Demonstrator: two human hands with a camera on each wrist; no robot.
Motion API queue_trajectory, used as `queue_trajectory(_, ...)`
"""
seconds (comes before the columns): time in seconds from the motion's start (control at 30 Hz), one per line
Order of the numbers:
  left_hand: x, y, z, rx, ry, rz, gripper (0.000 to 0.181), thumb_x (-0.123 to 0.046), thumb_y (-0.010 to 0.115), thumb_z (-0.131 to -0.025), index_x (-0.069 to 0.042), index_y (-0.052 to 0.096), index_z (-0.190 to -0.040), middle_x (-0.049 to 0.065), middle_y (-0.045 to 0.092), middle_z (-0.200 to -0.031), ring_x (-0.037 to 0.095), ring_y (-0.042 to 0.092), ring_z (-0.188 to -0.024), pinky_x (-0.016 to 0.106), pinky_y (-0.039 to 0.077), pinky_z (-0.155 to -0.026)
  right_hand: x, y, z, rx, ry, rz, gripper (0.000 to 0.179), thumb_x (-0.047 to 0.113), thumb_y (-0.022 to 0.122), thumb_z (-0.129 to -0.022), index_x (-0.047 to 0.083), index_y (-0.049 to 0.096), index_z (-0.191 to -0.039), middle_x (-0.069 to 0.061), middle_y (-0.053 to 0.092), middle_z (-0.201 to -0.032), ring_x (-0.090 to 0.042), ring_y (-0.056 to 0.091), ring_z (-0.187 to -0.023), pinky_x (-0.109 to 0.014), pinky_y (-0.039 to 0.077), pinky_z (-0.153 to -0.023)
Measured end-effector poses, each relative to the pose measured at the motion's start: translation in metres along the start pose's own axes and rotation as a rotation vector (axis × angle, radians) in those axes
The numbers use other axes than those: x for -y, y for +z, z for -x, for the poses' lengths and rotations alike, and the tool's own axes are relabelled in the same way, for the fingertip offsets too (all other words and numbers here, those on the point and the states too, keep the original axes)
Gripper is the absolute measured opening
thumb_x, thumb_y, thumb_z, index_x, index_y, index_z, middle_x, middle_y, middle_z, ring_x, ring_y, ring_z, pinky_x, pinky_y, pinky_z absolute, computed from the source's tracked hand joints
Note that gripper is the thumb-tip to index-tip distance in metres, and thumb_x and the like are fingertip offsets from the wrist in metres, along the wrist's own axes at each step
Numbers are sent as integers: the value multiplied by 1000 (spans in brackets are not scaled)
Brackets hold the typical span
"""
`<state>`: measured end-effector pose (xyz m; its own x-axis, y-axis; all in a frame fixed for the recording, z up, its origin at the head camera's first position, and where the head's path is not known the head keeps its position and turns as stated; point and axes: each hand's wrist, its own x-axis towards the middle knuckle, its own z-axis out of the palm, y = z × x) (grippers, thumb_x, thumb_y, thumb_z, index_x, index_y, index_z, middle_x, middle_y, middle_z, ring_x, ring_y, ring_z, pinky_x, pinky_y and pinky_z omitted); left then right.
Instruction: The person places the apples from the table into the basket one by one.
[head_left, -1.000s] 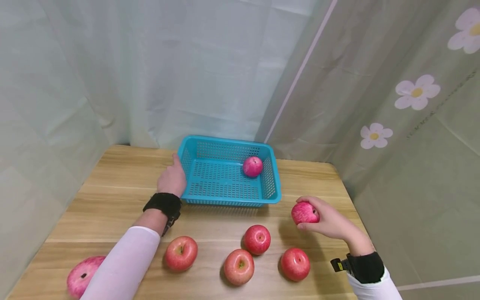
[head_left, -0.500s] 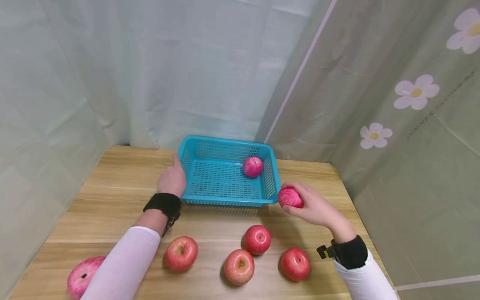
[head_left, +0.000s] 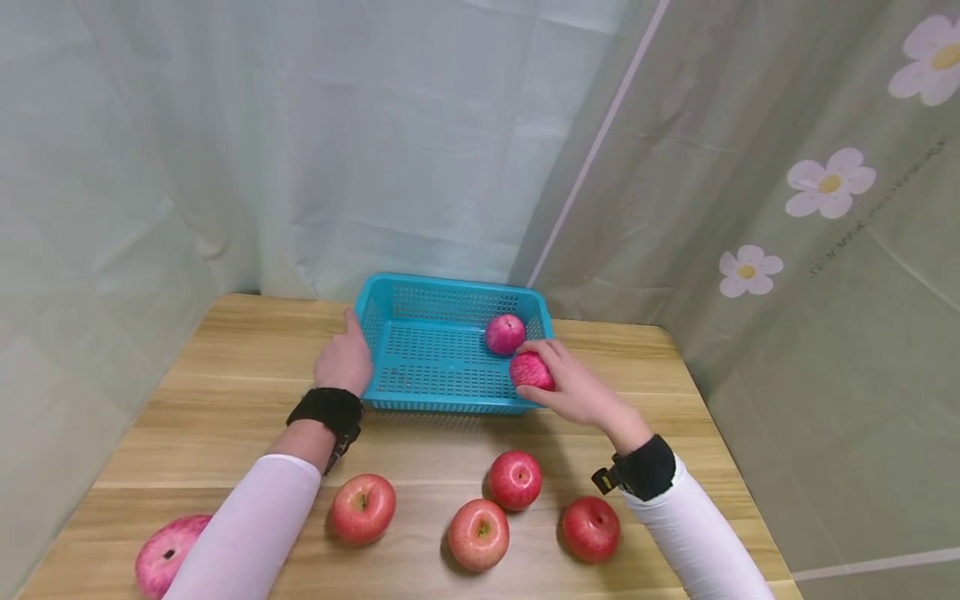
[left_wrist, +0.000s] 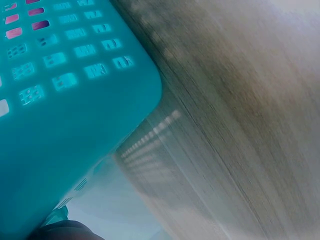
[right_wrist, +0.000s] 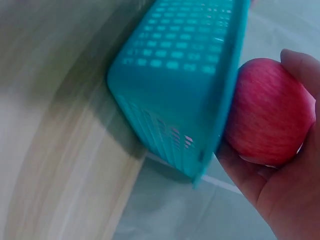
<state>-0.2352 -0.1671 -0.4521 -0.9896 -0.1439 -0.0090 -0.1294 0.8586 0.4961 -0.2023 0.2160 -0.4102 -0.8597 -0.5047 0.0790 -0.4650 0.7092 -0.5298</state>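
Note:
A pink-red apple [head_left: 531, 372] is held by my right hand [head_left: 566, 385], thumb and fingers around it, over the right front corner of the blue plastic basket [head_left: 450, 403]. In the right wrist view the held apple [right_wrist: 270, 111] is beside the basket's rim. Inside the basket, toward the right, lies another pink apple [head_left: 505, 334]. My left hand [head_left: 343, 360] holds the basket's left side, one finger pointing forward along the rim; its other fingers are mostly hidden. The left wrist view shows the perforated basket wall [left_wrist: 90, 120] up close.
On the wooden table [head_left: 225, 400], several apples lie in front of the basket: a red apple [head_left: 514, 480], a paler apple [head_left: 478, 534], one at right [head_left: 591, 529], one at left [head_left: 363, 508]. A pink apple [head_left: 167, 554] is partly behind my left forearm. Curtains hang behind.
My right hand has carried its apple leftward and away from me, from above the table's right side to over the basket's right front corner. My left hand has stayed at the basket.

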Motion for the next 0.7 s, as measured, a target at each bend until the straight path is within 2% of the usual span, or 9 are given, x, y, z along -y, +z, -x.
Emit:
queue_trajectory(0.23,-3,-2,-1,-8,2,9,66,-3,39,-109,6,9,-167,20,58,-71,33,59,-59,43,45,-50,-1,10,-13,17,-29,16,63,37,83,-94,26,52,-147,-4,50,-142,-25,57,-123,-45,59,-92)
queue_trajectory(0.37,-3,-4,-1,-26,11,10,66,-3,40,-108,6,11,-167,22,59,-73,34,59,-60,46,46,-51,-1,13,-24,76,-39,38,64,35,84,-94,25,52,-148,-6,47,-146,-26,54,-128,-46,58,-95)
queue_trajectory(0.5,0,-3,-2,-18,14,-1,66,-3,39,-108,7,9,-167,22,59,-73,34,60,-61,45,46,-52,-4,19,-33,123,-28,56,61,37,82,-94,26,54,-146,-5,48,-144,-24,54,-128,-44,57,-97)
queue_trajectory(0.7,3,2,-4,2,-3,3,66,-5,37,-110,6,7,-167,24,62,-78,36,62,-64,48,48,-54,-7,34,-44,172,-91,191,41,41,66,-103,22,60,-139,-7,56,-131,-24,58,-118,-43,52,-100)
